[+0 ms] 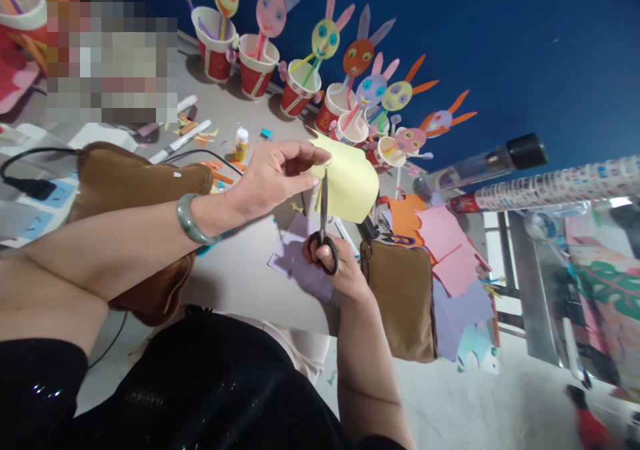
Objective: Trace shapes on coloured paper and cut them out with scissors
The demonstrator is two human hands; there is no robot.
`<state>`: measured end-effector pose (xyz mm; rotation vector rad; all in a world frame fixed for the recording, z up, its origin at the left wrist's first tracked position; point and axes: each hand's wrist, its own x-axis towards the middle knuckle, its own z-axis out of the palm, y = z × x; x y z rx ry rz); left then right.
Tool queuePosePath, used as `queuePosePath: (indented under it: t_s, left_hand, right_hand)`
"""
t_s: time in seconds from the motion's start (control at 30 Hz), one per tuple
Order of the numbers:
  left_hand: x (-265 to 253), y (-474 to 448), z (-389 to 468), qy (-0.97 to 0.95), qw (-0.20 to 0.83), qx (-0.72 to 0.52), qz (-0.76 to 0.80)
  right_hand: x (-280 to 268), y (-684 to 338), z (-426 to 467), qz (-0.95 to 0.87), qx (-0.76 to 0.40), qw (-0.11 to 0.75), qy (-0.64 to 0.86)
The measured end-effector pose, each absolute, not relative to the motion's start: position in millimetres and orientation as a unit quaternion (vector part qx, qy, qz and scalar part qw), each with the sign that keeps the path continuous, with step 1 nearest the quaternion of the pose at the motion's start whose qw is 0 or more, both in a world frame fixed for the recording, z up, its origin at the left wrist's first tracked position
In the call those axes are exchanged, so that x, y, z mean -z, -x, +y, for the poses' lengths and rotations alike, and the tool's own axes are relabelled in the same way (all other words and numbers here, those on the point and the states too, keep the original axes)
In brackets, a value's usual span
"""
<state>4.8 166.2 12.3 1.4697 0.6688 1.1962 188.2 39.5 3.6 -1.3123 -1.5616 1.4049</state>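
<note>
My left hand [273,178] pinches the left edge of a sheet of yellow paper [353,182] between thumb and fingers, holding it above the table. The sheet's upper left edge is jagged from cuts. In my right hand [340,263] is a pair of scissors [324,203] with black handles, the thumb through one loop. Their blades point away from me and meet the paper close to my left fingertips; whether the blades are apart is hard to make out. Beneath the scissors lies a purple sheet [295,253] on the table.
Red and white paper cups [256,67] with paper rabbit faces line the blue wall. A glue stick [241,145], markers [180,140] and scraps lie at the left. Brown cushions [400,297] flank the work spot. Pink paper [450,243] and a long stack of cups [550,182] are at the right.
</note>
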Motion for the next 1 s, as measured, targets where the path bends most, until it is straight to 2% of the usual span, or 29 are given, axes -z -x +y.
queuePosePath:
  t_s: [1.0]
  left_hand:
    - [-15.6, -3.3, 166.4, -0.613, 0.572, -0.482, 0.254]
  right_hand:
    - [-8.6, -191.5, 41.8, -0.596, -0.527, 0.317, 0.516]
